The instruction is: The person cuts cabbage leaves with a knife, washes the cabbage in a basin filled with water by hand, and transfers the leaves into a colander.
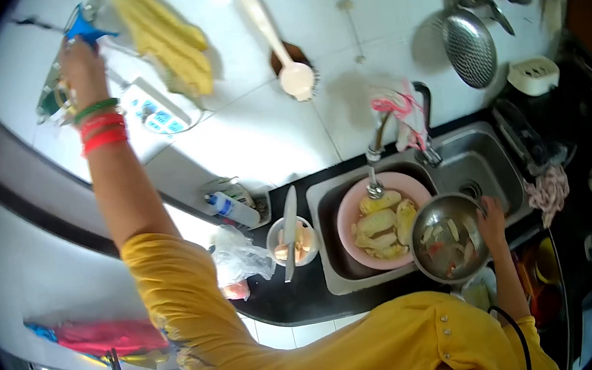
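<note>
My left hand (80,63) is raised high at the upper left, its fingers closed at a blue object (87,27) by the tiled wall. Over the sink's front edge, my right hand (491,224) grips the rim of a metal bowl (450,240) that holds water and pale and reddish pieces. Beside it, a pink basin (346,223) in the left sink bowl contains several pale yellow pieces under the tap. A knife (290,230) lies across a small white bowl (309,256) of cut pieces, left of the sink.
The double sink (329,273) is set in a black counter (274,310). A plastic bag (234,255) and a bottle (234,209) stand left. Yellow gloves (171,37), a brush (295,78) and a skimmer (470,47) hang on the wall. A cloth (548,194) lies right.
</note>
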`<action>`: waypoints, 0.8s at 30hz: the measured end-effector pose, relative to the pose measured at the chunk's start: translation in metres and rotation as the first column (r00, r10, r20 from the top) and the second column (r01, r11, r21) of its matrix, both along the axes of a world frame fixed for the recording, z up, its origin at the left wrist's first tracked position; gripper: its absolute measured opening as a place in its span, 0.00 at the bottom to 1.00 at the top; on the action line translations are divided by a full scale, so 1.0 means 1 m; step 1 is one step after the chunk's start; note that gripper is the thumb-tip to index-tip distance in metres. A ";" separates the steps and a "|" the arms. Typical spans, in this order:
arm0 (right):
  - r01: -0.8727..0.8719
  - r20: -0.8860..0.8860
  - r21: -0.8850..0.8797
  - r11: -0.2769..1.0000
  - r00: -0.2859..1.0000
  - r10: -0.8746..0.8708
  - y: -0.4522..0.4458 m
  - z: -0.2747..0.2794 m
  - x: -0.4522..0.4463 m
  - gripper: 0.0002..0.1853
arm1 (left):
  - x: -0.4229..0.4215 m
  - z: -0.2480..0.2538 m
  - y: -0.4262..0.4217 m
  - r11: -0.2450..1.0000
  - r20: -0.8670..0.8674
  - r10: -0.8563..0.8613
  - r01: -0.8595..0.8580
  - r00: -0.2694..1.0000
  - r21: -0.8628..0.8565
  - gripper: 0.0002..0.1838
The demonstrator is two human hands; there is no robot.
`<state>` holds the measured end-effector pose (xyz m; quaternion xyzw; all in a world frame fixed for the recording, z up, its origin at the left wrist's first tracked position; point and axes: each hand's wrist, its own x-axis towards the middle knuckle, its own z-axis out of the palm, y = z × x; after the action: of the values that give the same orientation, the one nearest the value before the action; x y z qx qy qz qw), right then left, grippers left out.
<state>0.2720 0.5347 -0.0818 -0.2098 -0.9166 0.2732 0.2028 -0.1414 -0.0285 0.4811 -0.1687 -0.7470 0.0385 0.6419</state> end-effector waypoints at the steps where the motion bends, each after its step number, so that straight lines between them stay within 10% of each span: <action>1: 0.012 -0.006 0.069 0.998 1.000 -0.012 0.000 0.002 0.004 0.18 | -0.025 0.005 -0.025 0.894 -0.198 0.291 -0.339 0.936 -0.292 0.17; 5: 0.087 -0.212 0.197 0.976 0.976 -0.044 -0.015 0.017 0.008 0.18 | -0.106 -0.012 -0.071 0.937 0.243 0.323 -0.273 0.915 -0.220 0.22; 10: 0.108 -0.228 -0.096 0.990 0.965 -0.127 -0.027 0.030 0.033 0.15 | 0.058 -0.246 0.077 0.913 0.257 -0.362 0.285 0.896 0.290 0.26; 13: -0.085 -0.187 -0.092 0.992 0.980 0.067 -0.029 0.014 0.031 0.14 | 0.164 -0.386 0.164 0.766 0.565 -0.642 0.408 0.518 0.497 0.28; 18: -0.134 0.140 -0.047 0.990 0.980 0.139 -0.047 -0.029 0.006 0.19 | 0.293 -0.544 0.263 0.772 0.531 -0.592 -0.235 -0.606 0.591 0.33; 21: -0.173 0.165 0.024 0.985 0.972 0.167 -0.065 -0.056 -0.019 0.19 | 0.332 -0.562 0.297 0.699 -0.023 -0.632 -0.583 -0.774 0.415 0.34; 24: -0.189 0.233 -0.063 0.980 0.952 0.199 -0.092 -0.048 -0.037 0.18 | 0.343 -0.593 0.314 0.515 -0.241 -0.715 -0.727 -0.657 0.454 0.30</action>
<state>0.2348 0.4428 -0.1295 -0.1542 -0.9448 0.2829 0.0593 0.2013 0.2858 -0.1117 -0.0354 0.5210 0.6276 0.5775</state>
